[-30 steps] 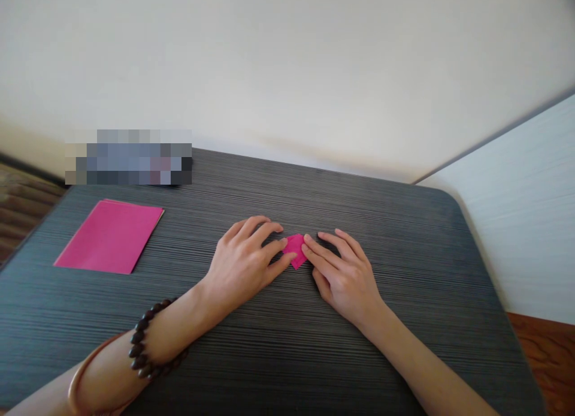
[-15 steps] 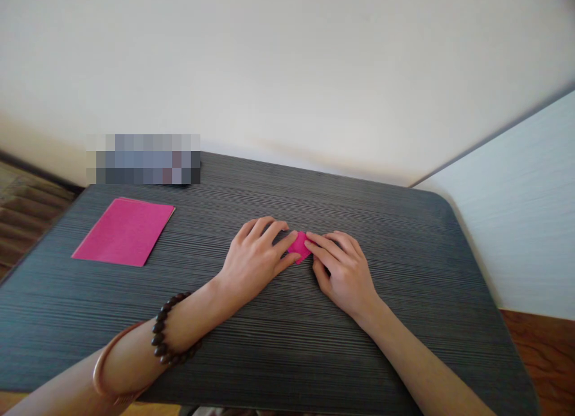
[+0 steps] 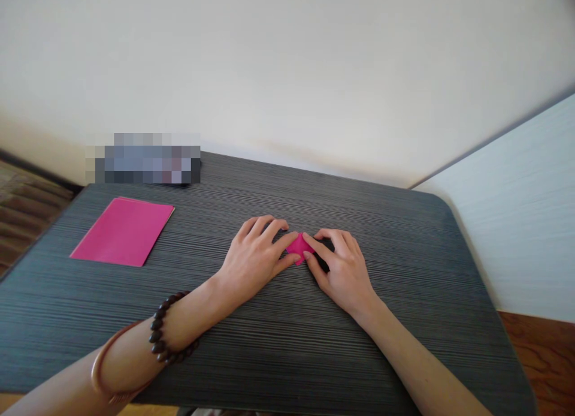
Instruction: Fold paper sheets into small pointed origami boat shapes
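A matt, finely ridged grain is shown by the tabletop (image 3: 260, 356), and matt paper by the folded pink piece (image 3: 299, 246) and the smooth pink sheets (image 3: 123, 231) near the tabletop's left edge.

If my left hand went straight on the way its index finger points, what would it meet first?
The folded pink paper; the left hand appears to be touching its edge. Just beyond, probably the right hand, though depth is hard to judge.
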{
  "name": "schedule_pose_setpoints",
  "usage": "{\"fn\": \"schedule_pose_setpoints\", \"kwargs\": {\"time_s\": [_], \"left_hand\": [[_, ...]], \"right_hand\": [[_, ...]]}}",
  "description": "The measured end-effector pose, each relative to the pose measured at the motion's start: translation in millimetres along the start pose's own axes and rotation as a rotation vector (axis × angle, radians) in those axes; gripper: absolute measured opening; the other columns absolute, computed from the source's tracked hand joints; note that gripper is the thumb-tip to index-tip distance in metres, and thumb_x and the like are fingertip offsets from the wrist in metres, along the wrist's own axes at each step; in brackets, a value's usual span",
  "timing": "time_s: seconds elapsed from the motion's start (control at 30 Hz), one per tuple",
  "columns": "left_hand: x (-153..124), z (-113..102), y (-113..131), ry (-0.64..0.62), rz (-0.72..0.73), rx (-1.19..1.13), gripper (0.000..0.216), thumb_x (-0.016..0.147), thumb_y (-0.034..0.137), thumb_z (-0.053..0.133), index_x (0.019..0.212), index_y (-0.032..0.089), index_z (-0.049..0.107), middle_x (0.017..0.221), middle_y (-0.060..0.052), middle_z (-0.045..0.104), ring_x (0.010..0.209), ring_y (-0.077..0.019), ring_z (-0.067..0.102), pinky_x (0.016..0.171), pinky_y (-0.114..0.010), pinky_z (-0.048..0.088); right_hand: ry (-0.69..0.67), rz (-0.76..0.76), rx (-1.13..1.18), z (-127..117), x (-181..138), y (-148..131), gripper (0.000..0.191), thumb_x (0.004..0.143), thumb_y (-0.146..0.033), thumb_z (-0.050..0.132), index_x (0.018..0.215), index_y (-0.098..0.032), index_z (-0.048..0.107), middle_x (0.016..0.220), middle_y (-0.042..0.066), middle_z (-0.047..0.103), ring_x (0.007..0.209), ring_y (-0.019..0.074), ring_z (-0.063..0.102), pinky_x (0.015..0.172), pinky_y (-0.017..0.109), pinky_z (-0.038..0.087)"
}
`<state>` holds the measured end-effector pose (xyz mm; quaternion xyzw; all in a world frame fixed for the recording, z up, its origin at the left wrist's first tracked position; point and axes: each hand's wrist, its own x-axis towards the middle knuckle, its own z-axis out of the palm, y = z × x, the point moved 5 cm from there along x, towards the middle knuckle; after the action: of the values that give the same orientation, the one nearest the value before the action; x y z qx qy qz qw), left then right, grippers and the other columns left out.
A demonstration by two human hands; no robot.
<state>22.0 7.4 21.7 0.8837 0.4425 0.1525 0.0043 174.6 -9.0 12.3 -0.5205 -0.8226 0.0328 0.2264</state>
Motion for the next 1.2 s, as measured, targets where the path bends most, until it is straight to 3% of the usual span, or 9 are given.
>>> {"fn": "schedule_pose_setpoints", "kwargs": {"time_s": [0.27,0.8,0.97,1.2], "left_hand": [[2,0,-1,-0.020,0.004,0.000,0.036,0.090,0.045,0.047,0.120,0.028,0.059,0.117,-0.008,0.057,0.109,-0.0278,0.049,0.093,-0.045,0.041],[4,0,-1,-0.036,0.018,-0.016,0.038,0.090,0.046,0.046,0.122,0.030,0.058,0.120,-0.009,0.054,0.112,-0.0280,0.047,0.097,-0.049,0.039],[0,1,-1,0.006,0.016,-0.027,0.039,0.090,0.043,0.048,0.124,0.026,0.056,0.120,-0.009,0.055,0.113,-0.0278,0.047,0.100,-0.049,0.037],[-3,-3,3,0.079,0.008,0.005,0.029,0.089,0.039,0.052,0.103,0.017,0.065,0.111,-0.009,0.061,0.107,-0.0263,0.052,0.093,-0.043,0.044]], "right_hand": [[0.059,-0.007,-0.015,-3,-3,2,0.020,0.087,-0.032,0.057,0.100,-0.022,0.069,0.102,0.006,0.065,0.095,0.0203,0.056,0.084,0.037,0.046],[0.067,-0.005,-0.051,-3,-5,-1,0.020,0.087,-0.032,0.058,0.100,-0.022,0.068,0.099,0.005,0.067,0.094,0.0202,0.057,0.082,0.036,0.046],[0.153,0.015,-0.075,-6,-9,0,0.019,0.086,-0.033,0.059,0.096,-0.020,0.069,0.110,0.006,0.065,0.094,0.0187,0.060,0.082,0.033,0.048],[0.106,-0.051,-0.195,-8,-8,-9,0.014,0.087,-0.026,0.058,0.093,-0.020,0.069,0.098,0.003,0.070,0.086,0.0183,0.060,0.082,0.035,0.043]]}}
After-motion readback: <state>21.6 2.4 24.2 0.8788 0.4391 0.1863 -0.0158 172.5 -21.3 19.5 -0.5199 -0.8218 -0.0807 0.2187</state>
